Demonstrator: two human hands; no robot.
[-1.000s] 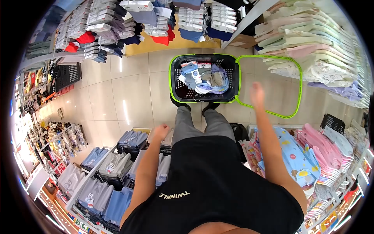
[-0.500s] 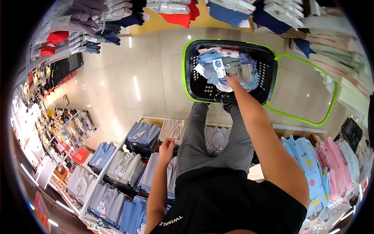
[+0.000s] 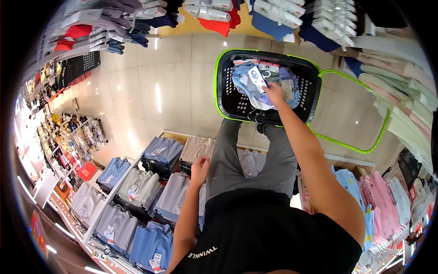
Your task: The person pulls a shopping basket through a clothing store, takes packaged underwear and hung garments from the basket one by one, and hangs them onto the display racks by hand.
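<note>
In the head view, my right hand (image 3: 274,95) reaches down into a black shopping basket (image 3: 232,102) with a green rim. Its fingers are closed on the edge of a white card label (image 3: 257,77) with a blue picture; whether a garment hangs from this card cannot be made out. Blue, grey and purple clothes (image 3: 244,82) lie heaped around it in the basket. Metal hanger hooks (image 3: 255,114) stick out at the near side. My left hand (image 3: 200,168) hangs by my left thigh, fingers curled, with nothing visible in it.
The basket's green handle (image 3: 383,130) is folded out to the right over the tiled floor (image 3: 173,82). Behind me stands a shelf with folded trousers (image 3: 162,148). Clothes on white hangers (image 3: 278,13) hang ahead, and pink garments (image 3: 378,196) hang at the right.
My right hand has risen slightly with the white card, which has tilted and shifted a little. My left hand has moved slightly up and right, and the view has shifted slightly.
</note>
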